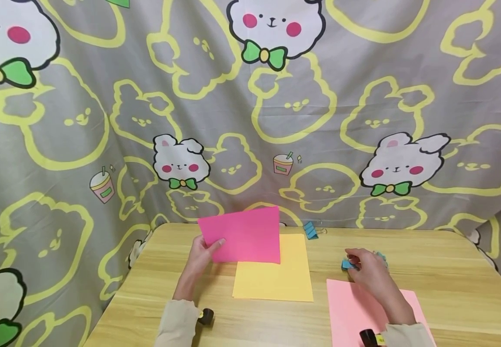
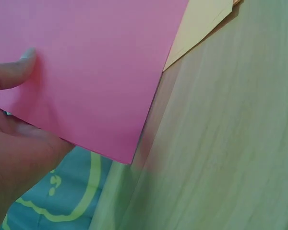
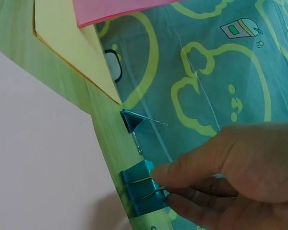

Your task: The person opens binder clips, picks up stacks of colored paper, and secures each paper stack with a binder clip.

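Note:
My left hand (image 1: 201, 253) holds a hot-pink stack of paper (image 1: 246, 236) by its left edge, thumb on the front face. The paper is raised and tilted over a yellow stack of paper (image 1: 274, 284), hiding part of it. At the right, my right hand (image 1: 369, 272) pinches a blue binder clip (image 3: 144, 187) between thumb and fingers, near its wire handles. Another blue binder clip (image 1: 310, 230) lies by the yellow stack's far right corner. Beyond the right hand, more blue (image 1: 381, 258) shows, partly hidden.
Light-pink paper (image 1: 354, 313) lies on the wooden table (image 1: 146, 303) under the right forearm. A grey curtain (image 1: 233, 115) with yellow outlines and white cartoon animals hangs along the table's back edge. Each wrist wears a small black camera.

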`<state>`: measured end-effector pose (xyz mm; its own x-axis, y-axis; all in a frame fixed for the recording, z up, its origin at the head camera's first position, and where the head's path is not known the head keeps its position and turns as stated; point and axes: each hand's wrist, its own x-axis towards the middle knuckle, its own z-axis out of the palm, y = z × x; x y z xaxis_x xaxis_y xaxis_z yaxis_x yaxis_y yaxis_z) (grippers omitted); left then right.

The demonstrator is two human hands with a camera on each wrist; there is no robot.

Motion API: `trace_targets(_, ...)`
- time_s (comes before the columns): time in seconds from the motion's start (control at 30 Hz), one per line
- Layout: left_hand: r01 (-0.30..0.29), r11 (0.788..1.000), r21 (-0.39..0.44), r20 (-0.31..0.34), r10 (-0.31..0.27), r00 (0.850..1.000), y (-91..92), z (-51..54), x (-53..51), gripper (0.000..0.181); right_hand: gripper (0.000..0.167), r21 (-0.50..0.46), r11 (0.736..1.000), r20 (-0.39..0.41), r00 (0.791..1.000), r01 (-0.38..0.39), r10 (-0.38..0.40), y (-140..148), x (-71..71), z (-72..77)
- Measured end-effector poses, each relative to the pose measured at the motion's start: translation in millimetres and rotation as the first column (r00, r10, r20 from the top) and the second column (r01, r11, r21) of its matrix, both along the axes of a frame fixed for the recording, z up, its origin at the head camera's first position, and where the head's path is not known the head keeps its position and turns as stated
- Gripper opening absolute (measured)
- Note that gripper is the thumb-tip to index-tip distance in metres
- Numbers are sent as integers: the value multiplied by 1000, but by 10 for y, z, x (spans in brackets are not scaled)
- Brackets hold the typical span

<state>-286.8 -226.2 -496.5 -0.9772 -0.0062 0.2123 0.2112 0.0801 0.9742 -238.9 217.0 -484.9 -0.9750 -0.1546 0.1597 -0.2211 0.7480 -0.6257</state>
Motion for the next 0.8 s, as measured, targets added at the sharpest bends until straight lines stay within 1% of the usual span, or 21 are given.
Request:
trace_targets(0.23,15,999,31,59,-16,998,8,9,-3,27,41,48,999,-8,1000,18,-18,14,7,18)
trace_targets(0.47,-3,1000,19,73,1,997,14,15,-11,28,40,24,999,2,1000,26,-26,6,12,43)
trace_targets(0.6,-11,1000,12,82,10,997,11,8,-19,27,41,20,999,-6,999,42,-42,5,17,66)
trace_targets(0.8,-4,1000,16,64,3,998,13,6,-3,26,41,-14,998,-15,998,66,-66,16,37,91)
